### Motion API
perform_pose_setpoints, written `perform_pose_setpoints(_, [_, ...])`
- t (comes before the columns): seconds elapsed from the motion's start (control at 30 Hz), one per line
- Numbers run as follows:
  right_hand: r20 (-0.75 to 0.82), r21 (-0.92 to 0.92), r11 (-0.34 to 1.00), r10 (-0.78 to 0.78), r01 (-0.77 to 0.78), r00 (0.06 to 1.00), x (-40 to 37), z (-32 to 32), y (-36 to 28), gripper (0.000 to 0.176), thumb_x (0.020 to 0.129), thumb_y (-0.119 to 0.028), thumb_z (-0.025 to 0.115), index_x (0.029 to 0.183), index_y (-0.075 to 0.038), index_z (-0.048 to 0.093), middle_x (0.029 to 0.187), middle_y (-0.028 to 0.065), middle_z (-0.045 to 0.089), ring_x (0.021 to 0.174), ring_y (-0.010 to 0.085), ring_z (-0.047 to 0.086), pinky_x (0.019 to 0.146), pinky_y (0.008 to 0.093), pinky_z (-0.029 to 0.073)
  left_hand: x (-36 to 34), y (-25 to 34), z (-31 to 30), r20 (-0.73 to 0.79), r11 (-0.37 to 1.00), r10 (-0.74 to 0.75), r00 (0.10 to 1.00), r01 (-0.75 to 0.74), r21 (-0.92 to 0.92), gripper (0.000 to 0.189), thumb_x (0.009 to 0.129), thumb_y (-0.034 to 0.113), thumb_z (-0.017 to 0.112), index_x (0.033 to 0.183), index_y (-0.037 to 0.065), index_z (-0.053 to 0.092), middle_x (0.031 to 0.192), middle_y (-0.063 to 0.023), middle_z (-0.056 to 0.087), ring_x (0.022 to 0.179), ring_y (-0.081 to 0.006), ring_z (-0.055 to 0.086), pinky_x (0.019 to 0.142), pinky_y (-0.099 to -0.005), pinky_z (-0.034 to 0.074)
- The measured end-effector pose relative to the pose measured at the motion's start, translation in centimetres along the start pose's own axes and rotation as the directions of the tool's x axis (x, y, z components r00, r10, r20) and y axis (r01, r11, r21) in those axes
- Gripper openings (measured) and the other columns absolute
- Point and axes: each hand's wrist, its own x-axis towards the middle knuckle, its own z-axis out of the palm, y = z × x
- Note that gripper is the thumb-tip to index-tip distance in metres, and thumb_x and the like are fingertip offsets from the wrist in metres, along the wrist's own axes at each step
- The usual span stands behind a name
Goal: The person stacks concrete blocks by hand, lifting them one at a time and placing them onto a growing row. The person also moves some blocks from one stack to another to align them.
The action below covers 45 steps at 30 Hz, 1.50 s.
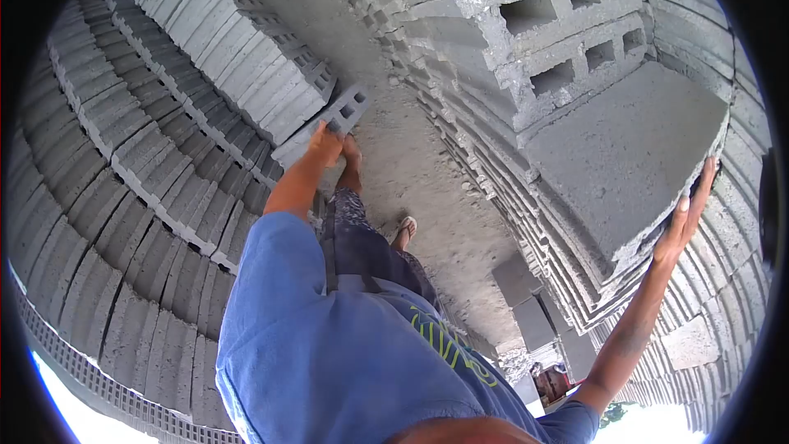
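Observation:
My left hand (325,146) reaches down on the left and grips the near end of a grey hollow concrete block (339,117), which lies by the end of a row of blocks (238,57). On the right, my right hand (689,215) is raised, with its fingers curled around the far edge of a second, larger concrete block (625,156) held close to the camera. That block's broad flat face is turned toward me. Between the arms I see my blue shirt (345,353), patterned trousers and a sandalled foot (403,232).
Long rows of grey blocks (123,189) stand on edge across the left ground. A tall stack of hollow blocks (551,25) rises at the right. A sandy path (411,156) runs between them. Loose blocks (526,296) lie lower right.

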Motion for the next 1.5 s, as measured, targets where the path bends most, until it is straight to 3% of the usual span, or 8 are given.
perform_pose_setpoints(0.17, [-0.104,-0.005,0.975,0.219,-0.221,0.970,-0.9,-0.5,-2.9,0.061,0.094,-0.039,0.051,0.143,-0.003,0.039,0.149,0.0201,0.035,0.141,0.0331,0.028,0.115,0.0441,0.019,-11.2,1.8,-1.5,-0.277,0.991,0.132,0.952,-0.124,0.048,0.077,0.073,0.029,0.068,0.141,0.006,0.041,0.110,-0.0144,0.064,0.106,-0.0305,0.060,0.110,-0.0527,0.018])
perform_pose_setpoints(0.27, [-0.289,0.148,0.972,-0.134,0.182,0.948,-3.8,0.3,-15.3,0.052,0.090,-0.032,0.059,0.133,-0.004,0.051,0.135,0.0159,0.053,0.132,0.0313,0.043,0.107,0.0449,0.036,-20.0,3.6,-5.0,-0.375,0.979,0.201,0.905,-0.196,0.054,0.075,0.069,0.029,0.067,0.137,0.005,0.047,0.096,-0.0131,0.066,0.097,-0.0291,0.062,0.107,-0.0526,0.022])
perform_pose_setpoints(0.4, [0.517,0.557,0.751,0.021,-0.355,0.856,-8.3,13.2,-23.8,0.049,0.083,-0.038,0.068,0.102,0.007,0.065,0.098,0.0232,0.068,0.091,0.0338,0.067,0.088,0.0382,0.050,-31.9,6.1,-10.1,-0.423,0.968,0.249,0.871,-0.238,0.080,0.068,0.065,0.026,0.067,0.129,0.004,0.056,0.081,-0.0104,0.065,0.086,-0.0269,0.063,0.103,-0.0515,0.026])
perform_pose_setpoints(0.6, [0.682,0.551,0.773,-0.200,-0.314,0.704,-10.4,26.6,-27.1,0.080,0.060,-0.068,0.073,0.075,0.011,0.068,0.082,0.0285,0.067,0.081,0.0367,0.068,0.073,0.0422,0.053,-44.9,10.1,-16.3,-0.406,0.978,0.209,0.890,-0.186,0.095,0.068,0.063,0.024,0.064,0.128,0.008,0.058,0.076,-0.0087,0.064,0.079,-0.0251,0.063,0.099,-0.0470,0.030])
perform_pose_setpoints(0.67, [0.834,0.520,0.721,-0.312,-0.458,0.456,-9.8,27.0,-27.7,0.081,0.064,-0.068,0.071,0.092,0.008,0.070,0.091,0.0258,0.068,0.089,0.0357,0.067,0.081,0.0404,0.052,-47.7,11.2,-18.2,-0.342,0.995,0.082,0.936,-0.094,-0.018,0.071,0.063,0.024,0.064,0.132,0.011,0.055,0.075,-0.0081,0.064,0.078,-0.0237,0.063,0.099,-0.0466,0.030])
perform_pose_setpoints(0.97, [0.648,0.697,0.583,-0.264,-0.418,0.714,-6.5,19.5,-33.5,0.062,0.059,-0.047,0.080,0.089,0.006,0.071,0.101,0.0252,0.067,0.101,0.0361,0.064,0.085,0.0395,0.051,-55.9,14.5,-26.2,-0.281,0.992,-0.124,0.952,0.108,-0.071,0.083,0.058,0.020,0.072,0.137,0.015,0.049,0.073,-0.0070,0.062,0.077,-0.0245,0.060,0.098,-0.0434,0.029])
perform_pose_setpoints(1.2, [0.166,0.593,0.778,-0.371,0.208,0.914,7.6,0.2,-24.0,0.048,0.059,-0.041,0.072,0.066,0.006,0.064,0.060,0.0251,0.060,0.062,0.0391,0.062,0.062,0.0440,0.050,-59.5,18.1,-30.0,-0.828,0.994,0.011,0.561,0.084,0.069,0.087,0.043,0.013,0.068,0.129,0.006,0.055,0.062,-0.0018,0.044,0.056,-0.0218,0.045,0.073,-0.0404,0.032])
perform_pose_setpoints(1.5, [-0.128,0.100,0.976,-0.182,0.195,0.975,14.9,-9.0,-4.1,0.055,0.061,-0.041,0.075,0.057,0.002,0.042,0.047,0.0134,0.043,0.048,0.0267,0.045,0.051,0.0427,0.036,-43.4,15.7,-41.3,-0.917,0.919,0.395,0.058,-0.041,0.393,0.073,0.076,0.053,0.068,0.136,0.016,0.051,0.062,-0.0020,0.049,0.057,-0.0214,0.047,0.073,-0.0372,0.032])
